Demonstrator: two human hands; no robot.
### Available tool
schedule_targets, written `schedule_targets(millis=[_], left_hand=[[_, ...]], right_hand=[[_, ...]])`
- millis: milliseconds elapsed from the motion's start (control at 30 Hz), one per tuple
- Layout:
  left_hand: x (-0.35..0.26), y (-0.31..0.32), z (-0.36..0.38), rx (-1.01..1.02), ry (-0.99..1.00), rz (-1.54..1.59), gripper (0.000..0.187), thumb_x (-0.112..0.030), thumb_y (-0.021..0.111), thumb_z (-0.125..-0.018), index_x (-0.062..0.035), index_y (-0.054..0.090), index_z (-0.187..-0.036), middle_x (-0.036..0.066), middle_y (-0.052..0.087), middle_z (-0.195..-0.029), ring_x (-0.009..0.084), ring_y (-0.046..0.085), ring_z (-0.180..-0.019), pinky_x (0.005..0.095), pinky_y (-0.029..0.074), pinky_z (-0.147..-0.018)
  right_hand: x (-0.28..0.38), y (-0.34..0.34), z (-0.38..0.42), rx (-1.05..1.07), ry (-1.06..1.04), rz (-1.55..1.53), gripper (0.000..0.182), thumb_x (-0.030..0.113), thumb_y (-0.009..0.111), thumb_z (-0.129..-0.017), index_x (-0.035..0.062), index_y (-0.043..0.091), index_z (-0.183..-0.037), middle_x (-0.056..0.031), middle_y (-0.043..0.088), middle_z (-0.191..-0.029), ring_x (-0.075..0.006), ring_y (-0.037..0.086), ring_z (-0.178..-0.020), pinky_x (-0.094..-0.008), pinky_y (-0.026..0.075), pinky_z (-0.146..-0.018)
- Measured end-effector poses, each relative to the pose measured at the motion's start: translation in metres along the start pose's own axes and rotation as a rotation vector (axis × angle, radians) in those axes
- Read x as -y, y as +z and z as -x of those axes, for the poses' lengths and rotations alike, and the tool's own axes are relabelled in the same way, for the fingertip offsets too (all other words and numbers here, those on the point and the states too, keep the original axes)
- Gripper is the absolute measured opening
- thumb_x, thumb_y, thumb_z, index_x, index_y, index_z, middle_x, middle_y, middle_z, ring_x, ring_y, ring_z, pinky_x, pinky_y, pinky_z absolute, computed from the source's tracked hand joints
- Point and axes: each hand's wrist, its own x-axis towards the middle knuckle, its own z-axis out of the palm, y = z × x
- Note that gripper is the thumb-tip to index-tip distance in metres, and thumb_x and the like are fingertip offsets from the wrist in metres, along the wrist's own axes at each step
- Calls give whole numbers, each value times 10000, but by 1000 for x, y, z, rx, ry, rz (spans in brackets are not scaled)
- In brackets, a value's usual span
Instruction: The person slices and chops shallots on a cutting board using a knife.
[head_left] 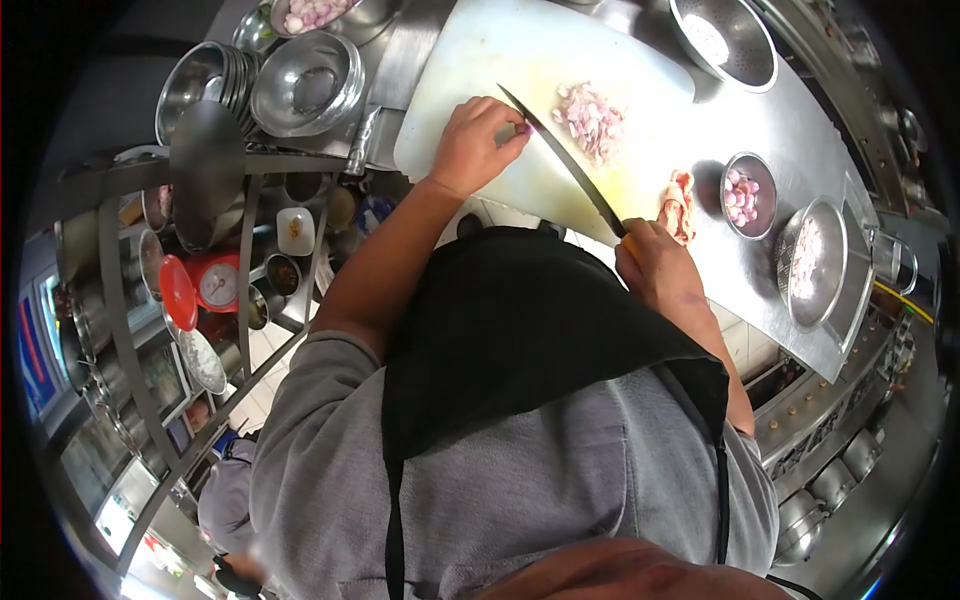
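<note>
My right hand (660, 262) is wrapped round the yellow-orange handle of a knife (565, 158). Its long dark blade slants up and left over the white cutting board (455, 85). Close to the blade's tip end, my left hand (478, 148) has its fingers bent and pinched on a small purplish shallot piece (523, 128), mostly hidden by the fingertips. Beyond the blade lies a pile of sliced shallots (592, 122). A crumpled, pinkish-orange thing, perhaps a cloth (678, 207), rests by my right hand at the board's edge.
To the right stand a small bowl of peeled shallots (748, 196) and a perforated metal bowl (812, 265) with pale pieces. A colander (724, 45) sits at the far side. Stacked metal bowls (307, 85) are at left, above a rack holding a red scale (216, 286).
</note>
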Motion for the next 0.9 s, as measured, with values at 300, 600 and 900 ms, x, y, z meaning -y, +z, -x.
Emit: schedule_targets(millis=[300, 600, 900], left_hand=[[5, 2, 2, -13, 26, 24, 176, -87, 822, -799, -105, 687, -909, 19, 714, -929, 270, 663, -921, 405, 490, -840], [0, -3, -7, 62, 46, -8, 131, -138, 797, -853, -91, 701, -929, 49, 712, -950, 291, 654, -945, 419, 500, -862], [1, -5, -33, 315, 161, -88, 142, -191, 763, -892, -78, 695, -947, 69, 672, -952, 299, 629, -974, 421, 512, -876]], right_hand=[[23, -24, -4, 175, 49, -12, 220, 215, 577, -1008, 12, 556, -1090, -270, 675, -1031, -494, 651, -996, -550, 510, -870], [8, 20, -56, 147, 110, -34, 257, 240, 523, -1017, 5, 544, -1121, -306, 695, -1041, -481, 671, -1032, -568, 506, -891], [4, 9, -31, 69, 82, 156, 241, 233, 563, -1000, 24, 585, -1118, -267, 719, -1003, -462, 704, -956, -567, 544, -868]])
